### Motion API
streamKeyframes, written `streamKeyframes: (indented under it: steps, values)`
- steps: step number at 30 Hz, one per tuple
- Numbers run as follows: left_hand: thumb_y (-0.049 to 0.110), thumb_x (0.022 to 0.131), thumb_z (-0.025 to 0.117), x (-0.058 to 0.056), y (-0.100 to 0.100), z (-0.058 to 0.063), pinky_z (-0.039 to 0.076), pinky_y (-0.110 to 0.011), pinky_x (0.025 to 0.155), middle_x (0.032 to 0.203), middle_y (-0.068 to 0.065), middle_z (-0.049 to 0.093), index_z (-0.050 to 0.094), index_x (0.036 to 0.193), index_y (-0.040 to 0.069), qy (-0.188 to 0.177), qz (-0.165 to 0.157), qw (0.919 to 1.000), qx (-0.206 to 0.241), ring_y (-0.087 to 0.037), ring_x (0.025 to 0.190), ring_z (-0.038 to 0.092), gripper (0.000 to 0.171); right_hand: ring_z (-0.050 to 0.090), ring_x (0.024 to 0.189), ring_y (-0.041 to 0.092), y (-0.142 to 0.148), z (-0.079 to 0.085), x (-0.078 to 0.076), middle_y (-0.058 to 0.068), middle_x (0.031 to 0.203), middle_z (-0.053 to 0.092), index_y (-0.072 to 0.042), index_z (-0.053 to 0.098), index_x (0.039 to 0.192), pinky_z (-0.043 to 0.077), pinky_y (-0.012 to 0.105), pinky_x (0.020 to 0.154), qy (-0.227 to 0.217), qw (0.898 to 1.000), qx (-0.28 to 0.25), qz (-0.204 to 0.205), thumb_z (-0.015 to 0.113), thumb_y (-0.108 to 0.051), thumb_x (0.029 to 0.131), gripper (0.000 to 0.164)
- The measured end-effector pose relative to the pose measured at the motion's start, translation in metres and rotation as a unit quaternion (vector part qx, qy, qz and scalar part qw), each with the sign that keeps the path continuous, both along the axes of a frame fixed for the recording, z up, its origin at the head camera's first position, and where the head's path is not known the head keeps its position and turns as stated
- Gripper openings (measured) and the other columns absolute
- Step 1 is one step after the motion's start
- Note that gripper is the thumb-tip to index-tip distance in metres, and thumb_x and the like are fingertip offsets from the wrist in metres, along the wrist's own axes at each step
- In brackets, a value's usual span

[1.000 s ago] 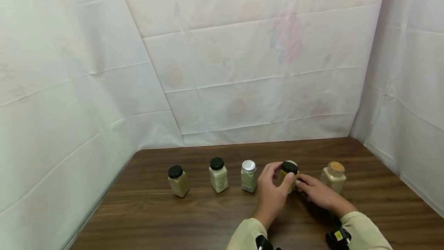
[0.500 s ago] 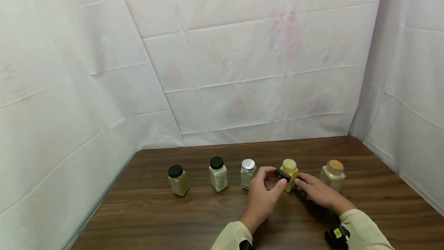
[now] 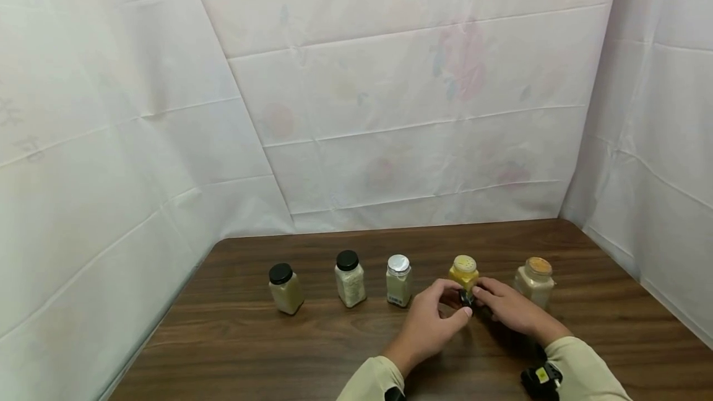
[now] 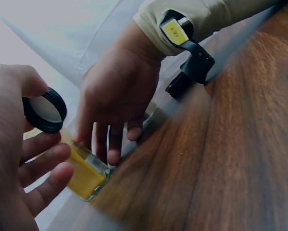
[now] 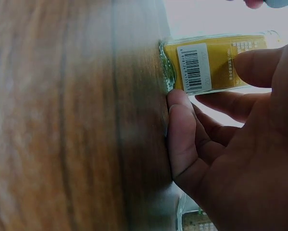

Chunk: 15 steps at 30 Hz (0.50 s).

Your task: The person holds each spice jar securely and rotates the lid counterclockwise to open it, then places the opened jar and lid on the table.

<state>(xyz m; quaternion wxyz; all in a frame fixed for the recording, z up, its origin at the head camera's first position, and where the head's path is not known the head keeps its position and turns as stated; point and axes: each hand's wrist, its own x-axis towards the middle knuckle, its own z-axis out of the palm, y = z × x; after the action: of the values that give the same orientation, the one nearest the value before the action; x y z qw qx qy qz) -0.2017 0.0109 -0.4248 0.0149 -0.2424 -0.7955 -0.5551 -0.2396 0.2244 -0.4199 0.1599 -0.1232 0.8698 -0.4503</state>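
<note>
My left hand (image 3: 427, 323) pinches a black screw lid (image 4: 45, 126) between thumb and fingers, in front of a yellow spice jar (image 3: 463, 272). In the left wrist view the lid is turned on edge, showing its pale inside. The jar stands upright on the table with its perforated shaker top uncovered. My right hand (image 3: 512, 308) holds the jar from the right, low down. In the right wrist view the thumb lies along the jar's labelled face (image 5: 194, 67), with other fingers behind and near its base.
Left of the hands stand two black-lidded jars (image 3: 287, 297) (image 3: 351, 284) and one silver-topped jar (image 3: 398, 286). An orange-topped jar (image 3: 536, 283) is just behind my right hand. White cloth (image 3: 423, 172) hangs around the wooden table (image 3: 250, 351).
My left hand has lifted the black lid off the yellow jar, moved left, then brought it down in front, turning it on edge. The right hand has stayed at the jar.
</note>
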Motion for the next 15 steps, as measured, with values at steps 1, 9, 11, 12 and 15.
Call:
streamKeyframes:
  steps: [1,9,11,12,15]
  values:
    - [0.036,0.092,0.062,-0.0001,0.0007,-0.0008,0.051,-0.02,0.075,0.108,0.011,0.064,0.058,0.123,0.022,0.007,-0.006,0.9999,-0.01,-0.002,0.097,0.061,0.035,0.057,0.117,0.035,0.0003,-0.0003,-0.0003,0.028,0.136,0.049,0.005,0.033,0.146,0.054,0.042,0.077,0.002,1.0,0.0,0.002,0.04,-0.04,0.104,0.062]
    - [0.038,0.092,0.061,-0.0009,0.0057,-0.0056,0.05,-0.017,0.08,0.108,0.009,0.063,0.063,0.125,0.022,0.059,-0.028,0.9916,-0.112,0.004,0.094,0.058,0.037,0.058,0.113,0.032,0.0016,-0.0012,-0.0011,0.026,0.133,0.053,0.004,0.039,0.143,0.054,0.041,0.075,0.021,1.0,0.003,0.012,0.04,-0.037,0.105,0.056]
    - [0.039,0.092,0.061,-0.0005,0.0064,-0.0068,0.048,-0.015,0.078,0.108,0.009,0.062,0.064,0.126,0.023,0.067,-0.035,0.9875,-0.138,0.004,0.092,0.056,0.038,0.057,0.115,0.034,0.0018,-0.0012,-0.0008,0.029,0.138,0.048,0.005,0.036,0.144,0.055,0.041,0.076,0.023,1.0,0.006,0.011,0.041,-0.038,0.104,0.059]
    - [0.04,0.092,0.061,-0.0001,0.0064,-0.0073,0.047,-0.014,0.076,0.107,0.009,0.061,0.064,0.127,0.024,0.072,-0.038,0.9848,-0.153,0.005,0.09,0.055,0.039,0.057,0.116,0.035,0.0019,-0.0013,-0.0007,0.031,0.14,0.046,0.006,0.035,0.145,0.055,0.041,0.076,0.024,1.0,0.007,0.011,0.041,-0.038,0.104,0.06]
    - [0.041,0.092,0.062,0.0018,0.007,-0.0092,0.044,-0.012,0.07,0.104,0.012,0.059,0.063,0.129,0.026,0.085,-0.042,0.9763,-0.194,0.006,0.084,0.051,0.04,0.058,0.113,0.033,0.0017,-0.0016,-0.0006,0.031,0.14,0.045,0.006,0.034,0.146,0.054,0.039,0.075,0.029,0.999,0.016,0.015,0.04,-0.038,0.104,0.061]
